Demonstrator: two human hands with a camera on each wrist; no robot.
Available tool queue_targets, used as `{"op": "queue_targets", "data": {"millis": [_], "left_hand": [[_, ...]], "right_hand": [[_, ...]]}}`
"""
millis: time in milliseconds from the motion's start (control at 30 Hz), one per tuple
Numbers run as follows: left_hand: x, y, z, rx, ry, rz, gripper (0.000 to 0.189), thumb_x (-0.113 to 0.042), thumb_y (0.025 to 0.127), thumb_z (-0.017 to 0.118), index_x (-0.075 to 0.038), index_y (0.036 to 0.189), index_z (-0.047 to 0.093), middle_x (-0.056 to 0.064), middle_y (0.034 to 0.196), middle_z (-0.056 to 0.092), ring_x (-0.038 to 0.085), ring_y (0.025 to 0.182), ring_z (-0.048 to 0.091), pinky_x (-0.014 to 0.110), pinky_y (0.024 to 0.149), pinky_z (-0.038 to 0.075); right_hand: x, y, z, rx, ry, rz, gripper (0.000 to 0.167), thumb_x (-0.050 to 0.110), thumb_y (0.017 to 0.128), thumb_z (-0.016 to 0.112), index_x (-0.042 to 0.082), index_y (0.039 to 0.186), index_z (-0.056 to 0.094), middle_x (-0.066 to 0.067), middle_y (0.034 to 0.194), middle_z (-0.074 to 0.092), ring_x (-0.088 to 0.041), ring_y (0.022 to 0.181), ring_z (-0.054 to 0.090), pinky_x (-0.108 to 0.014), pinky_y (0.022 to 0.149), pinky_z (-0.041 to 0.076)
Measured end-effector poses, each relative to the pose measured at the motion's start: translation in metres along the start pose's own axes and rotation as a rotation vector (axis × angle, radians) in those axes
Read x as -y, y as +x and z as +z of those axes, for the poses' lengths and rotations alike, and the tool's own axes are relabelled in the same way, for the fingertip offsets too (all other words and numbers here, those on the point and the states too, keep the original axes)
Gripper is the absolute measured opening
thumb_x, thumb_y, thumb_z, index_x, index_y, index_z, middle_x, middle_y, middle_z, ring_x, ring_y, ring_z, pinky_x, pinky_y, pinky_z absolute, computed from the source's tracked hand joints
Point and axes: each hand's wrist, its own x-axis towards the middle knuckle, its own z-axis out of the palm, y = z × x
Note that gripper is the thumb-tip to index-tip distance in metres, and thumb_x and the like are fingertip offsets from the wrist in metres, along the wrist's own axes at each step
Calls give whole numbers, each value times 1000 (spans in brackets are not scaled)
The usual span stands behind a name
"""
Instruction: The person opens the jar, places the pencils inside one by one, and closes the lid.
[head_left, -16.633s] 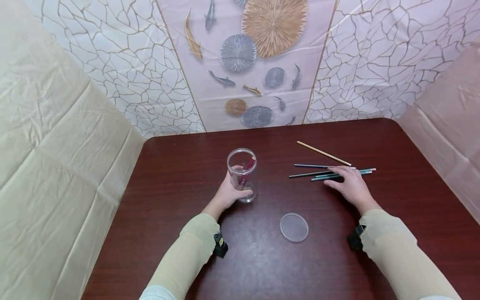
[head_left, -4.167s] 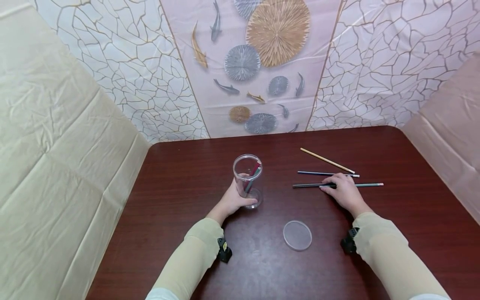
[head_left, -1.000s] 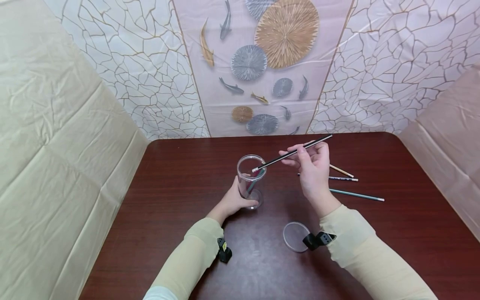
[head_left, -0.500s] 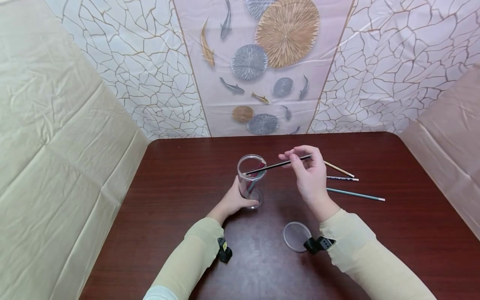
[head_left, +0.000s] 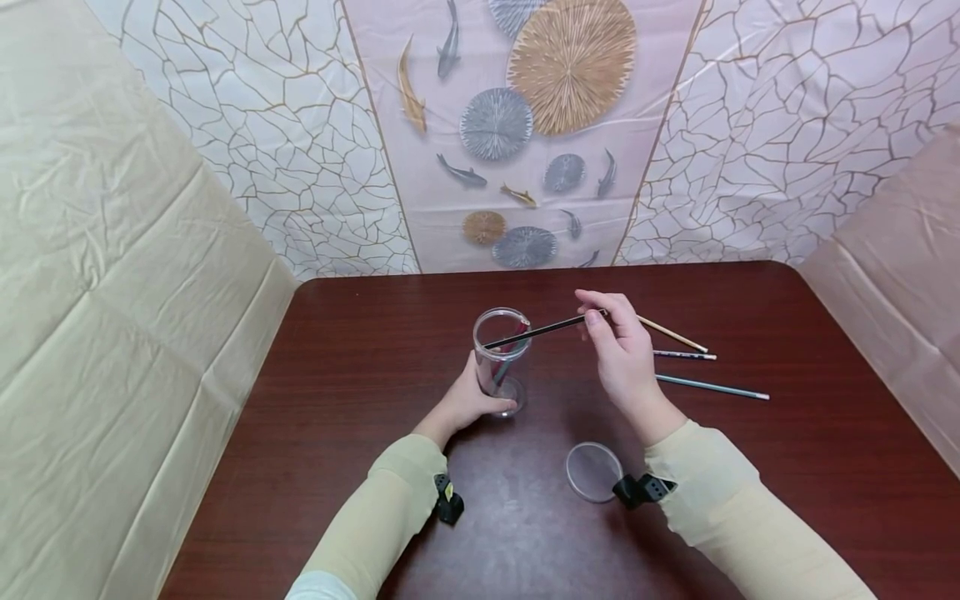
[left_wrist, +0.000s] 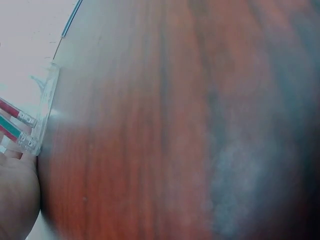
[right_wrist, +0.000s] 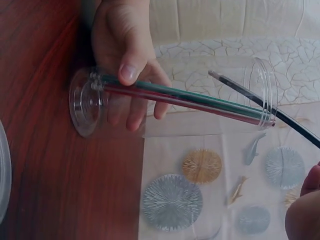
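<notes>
My left hand point(head_left: 468, 398) grips a clear plastic jar point(head_left: 517, 379) low on its side; the jar stands upright on the table. Inside it, green point(right_wrist: 190, 93) and red point(right_wrist: 190, 105) pencils lean against the wall, seen best in the right wrist view. My right hand point(head_left: 622, 358), to the jar's right, pinches a black pencil point(head_left: 551, 327) near one end. The pencil's other end slants through the jar's mouth. At the left edge of the left wrist view, part of my left hand point(left_wrist: 17, 195) shows beside the pencils' lower ends.
Behind and right of my right hand lie a natural-wood pencil point(head_left: 675, 334), a dark patterned pencil point(head_left: 686, 356) and a teal pencil point(head_left: 712, 387), each partly hidden. A round clear lid point(head_left: 588, 472) lies in front, near the right wrist camera. Patterned cloth hangs behind the table.
A green pencil has joined the red in the jar. My right hand has lifted the black pencil off the table, brought it left and lowered its tip into the mouth. My left hand keeps its grip.
</notes>
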Motion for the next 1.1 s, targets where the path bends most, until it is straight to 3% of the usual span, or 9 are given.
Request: {"op": "queue_targets", "data": {"millis": [233,367,400,600,900,1100], "left_hand": [[-2,-1,0,-2,2,-14,88,-5,66,82,-4,135,27,14,138,43,21,126,39,37,105,26],[-1,-1,1,-6,-8,-6,87,-4,66,82,-3,134,27,15,137,44,21,125,39,37,105,27],[-1,-1,1,-7,-9,-5,87,-5,66,82,-3,134,27,15,137,44,21,125,39,36,105,27],[5,2,1,-11,-27,4,88,-3,65,82,-4,134,27,15,137,44,21,125,39,36,105,26],[1,0,1,-10,-15,-8,86,-3,66,81,-3,133,28,15,137,44,21,125,40,36,105,27],[2,1,0,6,-21,7,89,-4,67,82,-4,136,26,14,139,42,20,126,38,36,106,27]], "right_hand": [[5,-6,6,40,-224,-152,23,-9,80,67,-2,102,65,-6,91,58,-6,74,49,-16,69,41],[9,-13,12,61,-202,-180,22,-12,75,70,-2,95,63,-4,91,59,-6,73,51,-16,67,43],[10,-14,13,70,-180,-187,22,-13,76,69,-3,95,63,-5,91,59,-5,73,52,-15,61,43],[8,-18,15,114,-80,-237,23,-18,77,63,-8,98,64,-12,90,61,-7,73,61,-17,62,48],[-2,-15,25,58,-234,-206,19,-8,76,72,-1,93,68,-9,88,63,-5,75,53,-16,64,45],[-13,-13,30,56,-271,-252,20,-9,74,73,-1,91,68,-9,85,61,-12,71,51,-14,60,40]]}}
